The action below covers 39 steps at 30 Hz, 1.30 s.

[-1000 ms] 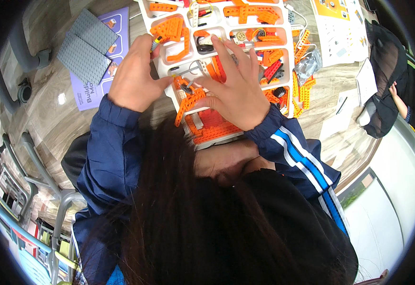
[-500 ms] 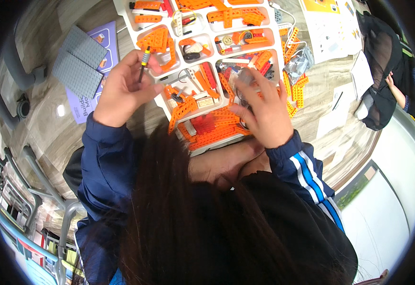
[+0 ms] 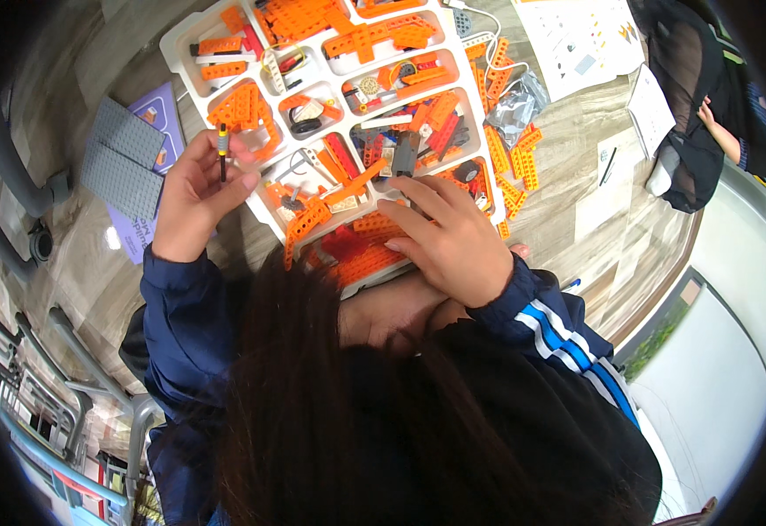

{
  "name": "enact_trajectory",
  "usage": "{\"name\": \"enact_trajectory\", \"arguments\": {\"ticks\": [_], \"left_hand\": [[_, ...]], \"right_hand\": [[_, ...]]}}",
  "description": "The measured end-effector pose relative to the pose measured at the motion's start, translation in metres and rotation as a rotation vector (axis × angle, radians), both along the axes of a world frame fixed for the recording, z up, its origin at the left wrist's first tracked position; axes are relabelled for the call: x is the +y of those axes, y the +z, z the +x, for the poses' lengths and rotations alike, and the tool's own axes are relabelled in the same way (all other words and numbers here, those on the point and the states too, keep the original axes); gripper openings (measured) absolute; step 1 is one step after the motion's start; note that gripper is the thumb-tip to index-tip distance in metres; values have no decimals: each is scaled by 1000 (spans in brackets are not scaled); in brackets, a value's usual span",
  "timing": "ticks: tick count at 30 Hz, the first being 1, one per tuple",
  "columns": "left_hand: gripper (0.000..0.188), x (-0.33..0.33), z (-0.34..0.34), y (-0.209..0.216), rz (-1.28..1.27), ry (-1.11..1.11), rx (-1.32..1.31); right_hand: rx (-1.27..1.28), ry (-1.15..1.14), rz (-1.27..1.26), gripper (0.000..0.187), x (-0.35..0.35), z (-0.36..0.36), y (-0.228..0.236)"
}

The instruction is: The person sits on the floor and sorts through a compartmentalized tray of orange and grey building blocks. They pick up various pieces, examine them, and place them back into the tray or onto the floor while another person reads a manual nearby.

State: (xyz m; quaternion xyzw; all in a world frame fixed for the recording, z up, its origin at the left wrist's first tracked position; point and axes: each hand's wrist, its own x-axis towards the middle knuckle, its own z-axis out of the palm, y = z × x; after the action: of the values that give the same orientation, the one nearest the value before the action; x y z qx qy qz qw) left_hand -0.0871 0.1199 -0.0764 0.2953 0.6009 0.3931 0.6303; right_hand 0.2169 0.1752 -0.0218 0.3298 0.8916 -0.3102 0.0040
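Observation:
My left hand (image 3: pixel 197 197) is closed on a thin dark axle with grey and yellow pieces (image 3: pixel 223 145), which stands upright between thumb and fingers beside the tray. The white sorting tray (image 3: pixel 175 54) is full of building-brick parts, mostly orange. Over its near right compartments hovers my right hand (image 3: pixel 460 237), fingers apart and slightly bent, with nothing seen in them. Just beyond its fingertips is a dark grey block (image 3: pixel 406 153). Red pieces (image 3: pixel 344 244) and orange beams (image 3: pixel 370 263) fill the nearest compartment. What lies beneath the right palm is hidden.
Grey studded plates (image 3: pixel 124 158) rest on a purple booklet (image 3: pixel 168 110) at left. Right of the tray are orange beams (image 3: pixel 523 158), a clear plastic bag (image 3: pixel 519 105) and a white cable (image 3: pixel 492 35). Instruction sheets (image 3: pixel 576 53) lie farther right, near another person's hand (image 3: pixel 707 114).
The view has shifted, moving the tray leftward in the picture. My right hand has drawn back toward me, uncovering the dark grey block. The left hand keeps hold of the axle.

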Motion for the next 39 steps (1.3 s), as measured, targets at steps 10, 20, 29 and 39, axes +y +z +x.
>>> {"name": "enact_trajectory", "arguments": {"ticks": [10,20,29,39], "left_hand": [[31,2,4,5,-10,10,27],[25,4,4,5,-59,20,25],[21,7,4,3,-112,42,43],[21,6,3,2,-99,19,75]], "right_hand": [[133,-53,223,34,67,5,-21],[7,63,336,29,143,15,-38],[238,-66,-38,39,139,32,-41],[211,-117,71,39,136,37,-17]]}}
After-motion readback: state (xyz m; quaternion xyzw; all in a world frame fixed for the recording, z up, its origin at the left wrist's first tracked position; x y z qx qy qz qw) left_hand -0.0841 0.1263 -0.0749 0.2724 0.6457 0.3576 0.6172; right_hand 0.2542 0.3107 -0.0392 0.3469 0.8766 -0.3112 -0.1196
